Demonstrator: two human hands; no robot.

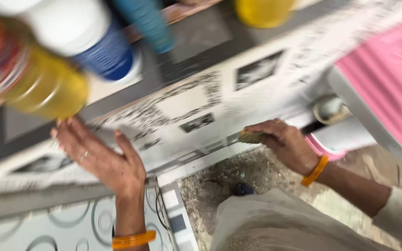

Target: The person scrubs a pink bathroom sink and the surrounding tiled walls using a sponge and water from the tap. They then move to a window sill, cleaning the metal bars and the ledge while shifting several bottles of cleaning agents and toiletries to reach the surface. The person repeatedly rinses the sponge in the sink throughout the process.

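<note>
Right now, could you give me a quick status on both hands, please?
Left hand open, flat on the newspaper-lined shelf. Right hand closed on a yellowish scrub pad at the shelf edge. Yellow bottle just above left fingers; picture blurred.

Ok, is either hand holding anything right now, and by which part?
Right hand grips a small yellowish pad, maybe a sponge, at its rear end. Left hand lies open on the newspaper, holding nothing.

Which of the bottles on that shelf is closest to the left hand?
The yellow bottle, just above the left hand fingertips. The white bottle with the blue band and the teal one sit farther up and right.
</note>
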